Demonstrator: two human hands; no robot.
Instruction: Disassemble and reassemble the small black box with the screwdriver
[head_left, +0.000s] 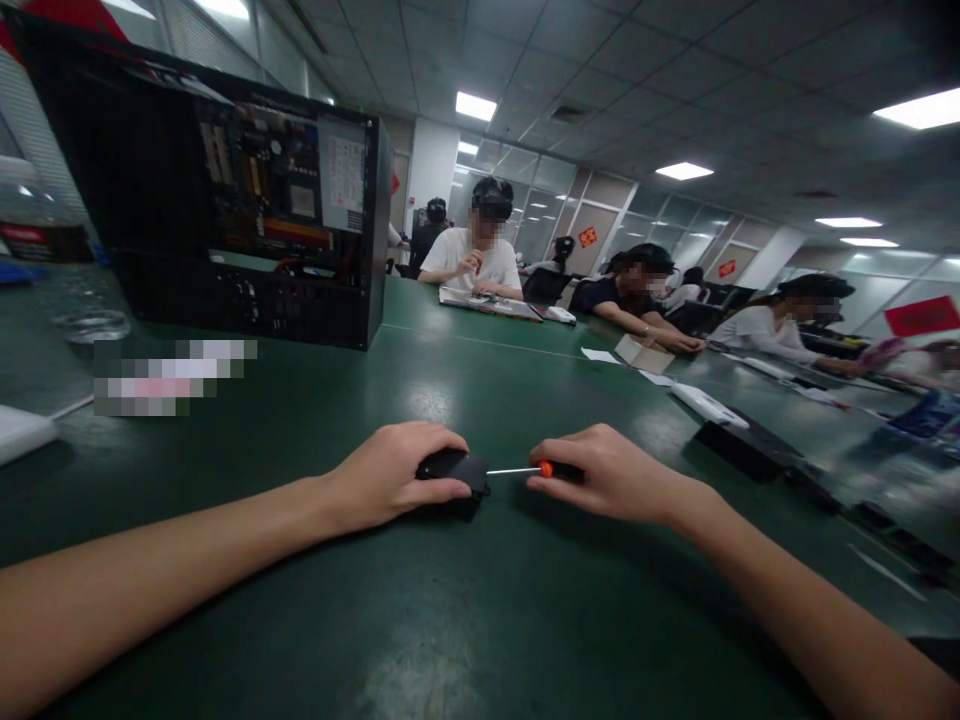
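Note:
My left hand [390, 478] is closed around a black computer mouse [459, 468], thumb on the near side and fingers over the far side. Part of the mouse is hidden under the fingers, and a dark piece shows just below its right end. In my right hand [619, 472] is a screwdriver [546, 469] with a thin metal shaft, an orange collar and a dark handle. Its shaft points left, and the tip meets or nearly meets the mouse's right end. Both hands are low over the green tabletop [427, 610].
An open black computer case [379, 230] stands at the back left, beside a plastic bottle [67, 270]. A white object [22, 432] lies at the left edge. To the right are a cardboard box [643, 354] and a long black object [739, 448]. Several people sit farther back.

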